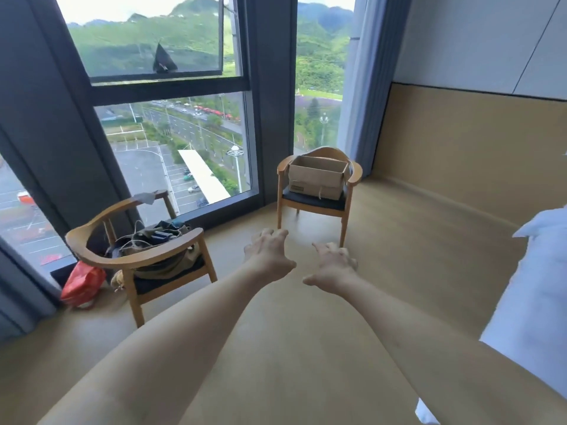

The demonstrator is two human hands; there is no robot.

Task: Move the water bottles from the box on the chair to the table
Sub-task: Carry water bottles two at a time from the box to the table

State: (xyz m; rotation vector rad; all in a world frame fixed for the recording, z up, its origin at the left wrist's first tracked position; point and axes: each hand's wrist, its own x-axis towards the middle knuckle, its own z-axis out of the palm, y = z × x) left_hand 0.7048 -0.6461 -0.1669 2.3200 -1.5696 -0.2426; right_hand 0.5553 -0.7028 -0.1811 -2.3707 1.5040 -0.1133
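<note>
Both arms stretched forward over the tan floor, palms down. Left hand [270,256]: fingers [277,236] spread and curled downward, holding nothing. Right hand [333,265]: same pose, fingers [320,248] splayed, nothing in it. The two hands sit near each other, not touching.

Open brown cardboard box [317,176] is beyond the fingertips, well apart from both hands, slightly to the right-hand side. It rests on the dark seat cushion of a curved-back wooden armchair [316,191] standing by the tall window. Box flaps are up; can't tell what's inside from this angle, no water bottles visible.

Off to the outside of the left fingers: second wooden armchair [138,259], piled with an olive bag and tangled cords [156,240]. Red plastic bag [82,283] on the floor just beside that chair, against the window. White bedding [534,302] at the edge outside the right hand.
</note>
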